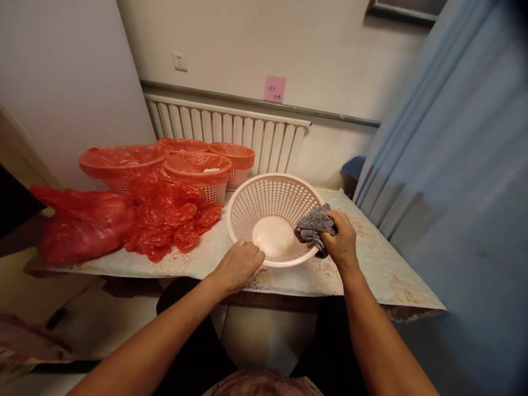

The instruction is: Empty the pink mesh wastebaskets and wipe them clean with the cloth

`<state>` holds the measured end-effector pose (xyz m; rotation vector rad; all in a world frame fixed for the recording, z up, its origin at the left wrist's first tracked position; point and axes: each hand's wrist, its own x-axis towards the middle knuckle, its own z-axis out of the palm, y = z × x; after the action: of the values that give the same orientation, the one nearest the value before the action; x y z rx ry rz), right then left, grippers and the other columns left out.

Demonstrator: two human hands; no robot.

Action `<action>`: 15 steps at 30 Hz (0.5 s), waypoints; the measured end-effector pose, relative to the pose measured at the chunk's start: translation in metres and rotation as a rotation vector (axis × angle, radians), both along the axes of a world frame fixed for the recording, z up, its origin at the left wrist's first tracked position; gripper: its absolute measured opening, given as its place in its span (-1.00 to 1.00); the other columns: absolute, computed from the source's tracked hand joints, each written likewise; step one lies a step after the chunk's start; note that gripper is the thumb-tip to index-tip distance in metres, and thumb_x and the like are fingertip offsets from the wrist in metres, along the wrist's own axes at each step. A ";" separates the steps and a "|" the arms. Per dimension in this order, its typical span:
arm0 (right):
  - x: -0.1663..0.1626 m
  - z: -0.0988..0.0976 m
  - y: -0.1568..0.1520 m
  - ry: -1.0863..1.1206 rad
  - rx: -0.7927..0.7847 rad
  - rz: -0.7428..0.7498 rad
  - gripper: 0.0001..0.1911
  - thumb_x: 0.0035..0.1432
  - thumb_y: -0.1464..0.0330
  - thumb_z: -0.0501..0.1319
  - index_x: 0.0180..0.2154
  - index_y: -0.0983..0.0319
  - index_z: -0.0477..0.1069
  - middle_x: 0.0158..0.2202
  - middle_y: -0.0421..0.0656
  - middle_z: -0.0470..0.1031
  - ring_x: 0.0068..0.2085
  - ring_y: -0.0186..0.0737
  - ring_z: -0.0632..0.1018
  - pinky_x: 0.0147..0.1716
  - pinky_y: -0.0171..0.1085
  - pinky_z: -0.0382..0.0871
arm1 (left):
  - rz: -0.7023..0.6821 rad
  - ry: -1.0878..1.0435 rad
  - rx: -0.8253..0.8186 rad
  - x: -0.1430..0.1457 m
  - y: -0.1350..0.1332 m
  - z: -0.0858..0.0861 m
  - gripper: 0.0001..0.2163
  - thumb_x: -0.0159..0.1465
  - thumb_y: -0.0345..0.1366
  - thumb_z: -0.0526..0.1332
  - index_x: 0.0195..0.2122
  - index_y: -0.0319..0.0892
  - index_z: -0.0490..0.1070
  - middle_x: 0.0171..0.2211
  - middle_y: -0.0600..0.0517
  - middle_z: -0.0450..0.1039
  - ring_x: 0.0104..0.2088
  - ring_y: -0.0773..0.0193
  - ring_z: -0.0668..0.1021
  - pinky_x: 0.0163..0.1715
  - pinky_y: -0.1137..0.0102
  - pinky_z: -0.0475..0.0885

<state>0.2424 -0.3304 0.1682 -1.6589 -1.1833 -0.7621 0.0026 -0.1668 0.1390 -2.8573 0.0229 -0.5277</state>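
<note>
A round white perforated basket (pixel 270 192) lies tilted toward me on the table. My left hand (pixel 239 265) is closed on its near rim at the lower left. My right hand (pixel 340 237) grips a grey cloth (pixel 312 225) and presses it against the inside of the basket's right wall.
Several white baskets lined with red plastic bags (pixel 198 168) stand at the back left, with loose red bags (pixel 169 220) heaped in front of them. The table (pixel 383 264) has a floral cover. A radiator (pixel 231 129) is behind, a blue curtain (pixel 454 165) on the right.
</note>
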 end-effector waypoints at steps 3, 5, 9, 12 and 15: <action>0.000 -0.008 0.000 -0.014 -0.037 -0.037 -0.62 -0.06 0.48 0.11 -0.13 0.22 0.41 -0.08 -0.04 0.46 0.00 -0.08 0.45 0.07 -0.03 0.32 | 0.029 -0.051 0.007 0.008 -0.016 -0.006 -0.79 0.33 -0.16 0.12 -0.30 -0.21 0.33 -0.33 -0.06 0.42 -0.28 0.08 0.44 -0.30 0.22 0.25; -0.006 -0.016 -0.002 0.000 -0.021 -0.085 -0.60 -0.05 0.49 0.10 -0.10 0.23 0.39 -0.06 -0.02 0.44 0.02 -0.07 0.44 0.09 -0.01 0.31 | 0.048 -0.071 0.000 0.011 -0.024 -0.008 -0.80 0.31 -0.16 0.15 -0.31 -0.21 0.33 -0.35 -0.06 0.42 -0.29 0.08 0.44 -0.30 0.21 0.25; -0.034 -0.032 -0.006 0.058 0.001 -0.174 -0.61 0.01 0.48 0.09 -0.07 0.23 0.35 -0.04 0.00 0.40 0.05 -0.06 0.41 0.11 0.01 0.29 | 0.069 -0.099 -0.021 0.015 -0.034 -0.009 -0.80 0.29 -0.17 0.19 -0.32 -0.21 0.33 -0.37 -0.07 0.41 -0.30 0.07 0.44 -0.31 0.22 0.25; -0.064 -0.041 -0.006 0.121 -0.008 -0.188 -0.63 0.06 0.45 0.09 -0.05 0.24 0.33 -0.02 0.03 0.37 0.06 -0.05 0.40 0.10 0.02 0.29 | 0.086 -0.130 -0.037 0.017 -0.038 -0.010 -0.82 0.29 -0.18 0.18 -0.32 -0.21 0.34 -0.38 -0.07 0.41 -0.30 0.07 0.45 -0.30 0.21 0.26; -0.091 -0.047 -0.004 0.173 0.007 -0.140 -0.62 0.05 0.47 0.08 -0.04 0.24 0.32 -0.02 0.03 0.36 0.05 -0.06 0.40 0.09 0.03 0.30 | 0.099 -0.161 -0.050 0.020 -0.041 -0.012 -0.81 0.32 -0.19 0.13 -0.32 -0.22 0.36 -0.41 -0.07 0.42 -0.32 0.08 0.46 -0.30 0.21 0.27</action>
<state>0.1516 -0.3340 0.1213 -1.7774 -0.9508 -0.6916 0.0229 -0.2075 0.1271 -2.8358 -0.1604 -0.7443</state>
